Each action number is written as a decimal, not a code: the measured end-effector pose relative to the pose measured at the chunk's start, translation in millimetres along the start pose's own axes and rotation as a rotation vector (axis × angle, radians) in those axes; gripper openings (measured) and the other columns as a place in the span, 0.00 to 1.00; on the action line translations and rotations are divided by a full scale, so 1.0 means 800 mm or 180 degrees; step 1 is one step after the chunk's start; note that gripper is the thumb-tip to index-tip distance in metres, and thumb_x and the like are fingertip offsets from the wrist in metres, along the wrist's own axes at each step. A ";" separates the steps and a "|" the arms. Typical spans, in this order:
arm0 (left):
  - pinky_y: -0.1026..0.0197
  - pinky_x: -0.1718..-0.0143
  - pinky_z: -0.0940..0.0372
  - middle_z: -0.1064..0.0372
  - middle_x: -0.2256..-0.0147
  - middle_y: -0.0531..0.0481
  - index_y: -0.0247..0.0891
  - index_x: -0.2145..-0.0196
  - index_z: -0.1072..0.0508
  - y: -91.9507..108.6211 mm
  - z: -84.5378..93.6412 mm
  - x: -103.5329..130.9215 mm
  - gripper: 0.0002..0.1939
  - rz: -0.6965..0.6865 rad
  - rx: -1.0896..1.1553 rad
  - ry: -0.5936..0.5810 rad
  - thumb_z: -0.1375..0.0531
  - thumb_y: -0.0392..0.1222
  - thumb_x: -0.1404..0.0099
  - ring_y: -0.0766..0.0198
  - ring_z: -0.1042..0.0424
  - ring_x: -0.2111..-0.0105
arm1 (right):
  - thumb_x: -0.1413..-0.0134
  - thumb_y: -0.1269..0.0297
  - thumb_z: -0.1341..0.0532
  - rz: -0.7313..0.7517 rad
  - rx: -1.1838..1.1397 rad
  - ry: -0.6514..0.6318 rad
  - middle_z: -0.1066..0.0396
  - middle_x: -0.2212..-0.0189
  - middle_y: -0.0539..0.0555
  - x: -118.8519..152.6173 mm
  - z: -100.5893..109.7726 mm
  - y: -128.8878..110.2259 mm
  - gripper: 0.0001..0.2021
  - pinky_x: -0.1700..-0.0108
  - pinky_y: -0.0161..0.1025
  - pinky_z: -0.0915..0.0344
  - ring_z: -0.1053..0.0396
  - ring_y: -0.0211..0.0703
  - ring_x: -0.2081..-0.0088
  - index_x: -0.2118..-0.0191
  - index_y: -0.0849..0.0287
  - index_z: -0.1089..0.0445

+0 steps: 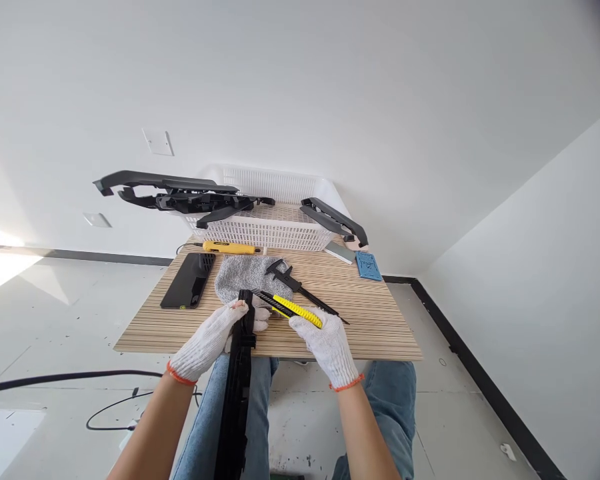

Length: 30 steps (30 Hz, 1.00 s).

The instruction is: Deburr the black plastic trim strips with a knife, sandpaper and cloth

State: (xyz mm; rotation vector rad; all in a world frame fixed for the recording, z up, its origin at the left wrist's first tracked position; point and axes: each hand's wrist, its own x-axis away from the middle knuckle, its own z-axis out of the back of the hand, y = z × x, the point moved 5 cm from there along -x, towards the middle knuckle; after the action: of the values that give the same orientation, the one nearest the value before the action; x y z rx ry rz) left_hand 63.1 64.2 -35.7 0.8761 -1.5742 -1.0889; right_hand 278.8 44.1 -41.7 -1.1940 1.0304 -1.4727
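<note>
My left hand (213,337), in a white knit glove with an orange cuff, is closed around the upper part of a long black plastic part (238,393). That part slants down from the table edge over my lap. My right hand (325,340), gloved the same way, grips a yellow and black utility knife (297,310). The knife's tip points left and lies close to the top end of the black part; whether they touch is unclear. Behind them are a grey cloth (245,270) and a black caliper (305,291), partly on the cloth.
A white basket (265,233) with black plastic parts (195,197) jutting out stands at the table's back. A yellow tool (229,247), black phone (189,280), grey-white strip (340,252) and blue block (368,265) lie on the striped wooden table (375,320). Cables run on the left.
</note>
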 end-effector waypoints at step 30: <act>0.56 0.51 0.25 0.18 0.58 0.48 0.42 0.43 0.29 0.011 0.003 -0.005 0.36 -0.0296 0.0407 0.0393 0.27 0.60 0.44 0.56 0.17 0.63 | 0.49 0.52 0.32 0.0233 0.0088 -0.0016 0.40 0.81 0.45 0.000 -0.006 -0.001 0.14 0.76 0.34 0.46 0.45 0.35 0.77 0.70 0.60 0.23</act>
State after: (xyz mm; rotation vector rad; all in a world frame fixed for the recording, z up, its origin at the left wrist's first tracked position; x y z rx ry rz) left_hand 61.5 71.5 -29.4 1.0914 -1.5253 -0.9874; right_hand 274.3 44.8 -41.5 -1.1284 1.0364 -1.4222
